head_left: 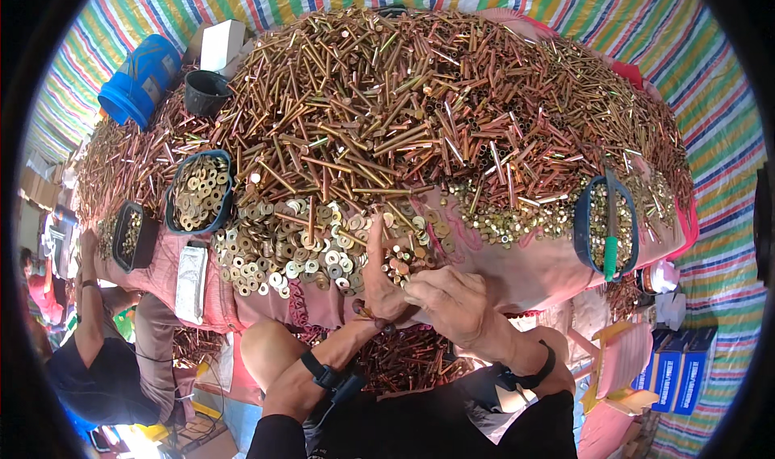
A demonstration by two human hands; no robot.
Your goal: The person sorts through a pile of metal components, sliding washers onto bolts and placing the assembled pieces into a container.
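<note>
While both hands meet at the table [525, 285] edge, left hand [379, 285] forefinger raised over flat brass washers [282, 257]; right hand [452, 301] clenched, seemingly pinching small brass pieces [401, 259].

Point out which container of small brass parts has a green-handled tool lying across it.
The blue tub at the table's right edge: a green-handled tool lies across it. The left-side blue tub and black tray carry none.

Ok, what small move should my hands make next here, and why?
Probably reach the left hand forward for one washer: its forefinger already points into the washer pile, while the right hand is closed beside it, seemingly pinching small pieces.
</note>
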